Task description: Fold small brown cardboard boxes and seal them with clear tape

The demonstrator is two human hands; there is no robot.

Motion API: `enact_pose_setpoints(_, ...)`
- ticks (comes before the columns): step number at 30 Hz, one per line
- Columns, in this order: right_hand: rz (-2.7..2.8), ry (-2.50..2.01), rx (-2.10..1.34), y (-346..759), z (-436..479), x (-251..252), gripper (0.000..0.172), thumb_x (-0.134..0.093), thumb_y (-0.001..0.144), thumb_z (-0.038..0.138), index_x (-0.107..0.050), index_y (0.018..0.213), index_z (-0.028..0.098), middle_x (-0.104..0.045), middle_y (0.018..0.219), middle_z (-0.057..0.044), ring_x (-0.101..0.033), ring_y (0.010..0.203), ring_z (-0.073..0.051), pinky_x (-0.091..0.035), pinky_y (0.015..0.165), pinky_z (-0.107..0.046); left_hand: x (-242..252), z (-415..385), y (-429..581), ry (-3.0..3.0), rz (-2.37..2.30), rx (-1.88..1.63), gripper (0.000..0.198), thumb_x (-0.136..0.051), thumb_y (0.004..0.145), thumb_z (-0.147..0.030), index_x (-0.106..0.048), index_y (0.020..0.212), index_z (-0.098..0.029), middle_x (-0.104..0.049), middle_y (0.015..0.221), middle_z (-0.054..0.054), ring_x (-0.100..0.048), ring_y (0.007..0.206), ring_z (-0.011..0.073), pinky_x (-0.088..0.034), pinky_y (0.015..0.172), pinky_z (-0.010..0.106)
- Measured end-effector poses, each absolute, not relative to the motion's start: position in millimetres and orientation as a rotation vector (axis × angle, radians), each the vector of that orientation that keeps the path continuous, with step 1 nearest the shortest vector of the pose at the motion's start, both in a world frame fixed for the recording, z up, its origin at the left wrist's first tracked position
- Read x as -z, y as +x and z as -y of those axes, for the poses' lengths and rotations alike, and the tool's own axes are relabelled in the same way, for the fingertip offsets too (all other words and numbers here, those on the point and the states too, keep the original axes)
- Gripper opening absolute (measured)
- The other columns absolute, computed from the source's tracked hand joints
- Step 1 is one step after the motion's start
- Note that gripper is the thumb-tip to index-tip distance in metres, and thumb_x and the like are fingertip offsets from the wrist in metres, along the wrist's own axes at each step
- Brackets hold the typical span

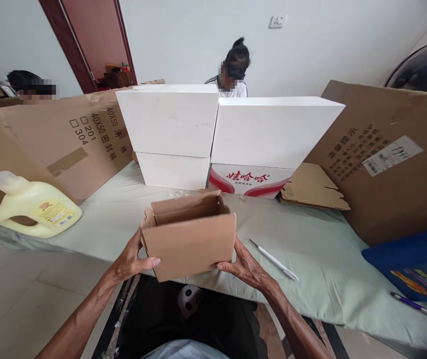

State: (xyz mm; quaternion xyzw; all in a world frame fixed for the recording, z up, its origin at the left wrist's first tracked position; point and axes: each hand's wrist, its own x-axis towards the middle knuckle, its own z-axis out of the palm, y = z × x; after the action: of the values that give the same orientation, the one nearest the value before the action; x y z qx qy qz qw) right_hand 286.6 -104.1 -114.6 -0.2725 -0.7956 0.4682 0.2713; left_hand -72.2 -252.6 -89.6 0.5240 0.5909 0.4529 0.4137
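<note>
Between my two hands is a small brown cardboard box [193, 249], its top open and its inside dark. My left hand [133, 259] grips the box's left end, the thumb lying on the front face. At the other end my right hand [245, 264] holds the lower right corner, thumb also in front. The fingers behind and under the box are hidden. The box is raised at the table's front edge and tilted slightly. A white pen-like cutter [276, 261] with a thin dark tip lies on the cloth to the right of my right hand.
White boxes [172, 119] stand stacked behind, beside a red-printed carton [251, 180]. Large cardboard sheets [86, 139] flank the table. A yellow detergent bottle [41, 204] lies left; a blue container [415, 264] and purple pen [419, 307] lie right. Two people are beyond. Flattened cardboard [313, 187] rests right.
</note>
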Motion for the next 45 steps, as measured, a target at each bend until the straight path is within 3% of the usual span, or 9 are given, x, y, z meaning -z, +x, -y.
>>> enact_pose_setpoints(6,2.273,-0.639,-1.141,301,126,88,0.135,-0.072,0.079,0.094,-0.008,0.182,0.034,-0.008,0.189,-0.012,-0.012,0.173,-0.045,-0.027,0.137,-0.066,67,232,-68,0.762,-1.360,-1.143,0.086,-0.065,0.092,-0.081,-0.065,0.152,-0.020,-0.076,0.144,0.016,-0.072,0.130,0.0404,-0.062,0.100,0.045)
enact_pose_setpoints(10,2.382,-0.615,-0.966,309,140,80,0.145,-0.084,0.073,0.088,-0.004,0.182,0.034,-0.004,0.189,-0.013,-0.014,0.172,-0.047,-0.034,0.134,-0.064,76,225,-71,0.591,-1.286,-0.954,0.088,-0.059,0.090,-0.090,-0.072,0.143,-0.021,-0.081,0.134,0.014,-0.077,0.117,0.0349,-0.063,0.088,0.038)
enact_pose_setpoints(17,2.212,-0.783,-0.847,308,136,75,0.067,-0.048,0.111,0.066,-0.042,0.172,0.037,-0.045,0.176,-0.008,-0.045,0.161,-0.037,-0.049,0.124,-0.053,90,218,-68,0.727,-1.312,-0.757,0.090,-0.057,0.085,-0.097,-0.079,0.126,-0.021,-0.084,0.097,0.011,-0.080,0.096,0.0346,-0.063,0.077,0.039)
enact_pose_setpoints(20,2.137,-0.908,-0.936,304,125,67,0.063,-0.043,0.110,0.072,-0.062,0.153,0.031,-0.067,0.153,-0.009,-0.066,0.131,-0.033,-0.059,0.103,-0.043,83,217,-66,0.881,-1.501,-0.805,0.088,-0.057,0.084,-0.097,-0.081,0.105,-0.015,-0.077,0.076,0.010,-0.076,0.077,0.0321,-0.058,0.063,0.036)
enact_pose_setpoints(26,2.020,-1.137,-1.146,286,102,46,0.064,-0.044,0.105,0.080,-0.072,0.121,0.024,-0.077,0.110,-0.007,-0.069,0.101,-0.028,-0.055,0.088,-0.039,51,226,-59,1.282,-1.628,-1.255,0.060,-0.066,0.096,-0.073,-0.073,0.125,-0.020,-0.076,0.135,0.016,-0.073,0.121,0.0335,-0.065,0.092,0.042)
enact_pose_setpoints(31,2.000,-1.146,-1.161,272,85,39,0.068,-0.045,0.100,0.086,-0.069,0.095,0.022,-0.075,0.097,-0.006,-0.067,0.091,-0.028,-0.051,0.077,-0.037,39,227,-53,1.784,-1.574,-1.299,0.027,-0.077,0.097,-0.051,-0.076,0.105,-0.025,-0.058,0.164,0.013,-0.056,0.152,0.0376,-0.053,0.122,0.054)
enact_pose_setpoints(36,2.043,-1.193,-1.188,263,76,38,0.071,-0.044,0.098,0.089,-0.063,0.085,0.022,-0.072,0.091,-0.005,-0.064,0.082,-0.024,-0.048,0.069,-0.035,34,216,-54,1.991,-1.581,-0.962,0.066,-0.084,0.089,-0.065,-0.073,0.146,-0.033,-0.044,0.174,0.013,-0.047,0.159,0.0430,-0.053,0.125,0.058)
enact_pose_setpoints(41,2.084,-1.208,-1.150,262,75,34,0.065,-0.047,0.099,0.084,-0.066,0.092,0.023,-0.073,0.094,-0.005,-0.066,0.087,-0.025,-0.049,0.073,-0.035,24,206,-56,2.077,-1.669,-0.661,0.077,-0.086,0.086,-0.066,-0.066,0.154,-0.034,-0.042,0.170,0.015,-0.059,0.146,0.0430,-0.063,0.112,0.056)
enact_pose_setpoints(45,2.142,-1.209,-1.141,268,79,24,0.076,-0.070,0.086,0.083,-0.061,0.138,0.028,-0.073,0.129,-0.008,-0.068,0.115,-0.034,-0.054,0.088,-0.042,19,205,-50,2.042,-1.720,-0.610,0.067,-0.091,0.082,-0.057,-0.070,0.141,-0.033,-0.042,0.165,0.013,-0.068,0.128,0.0367,-0.066,0.104,0.052)
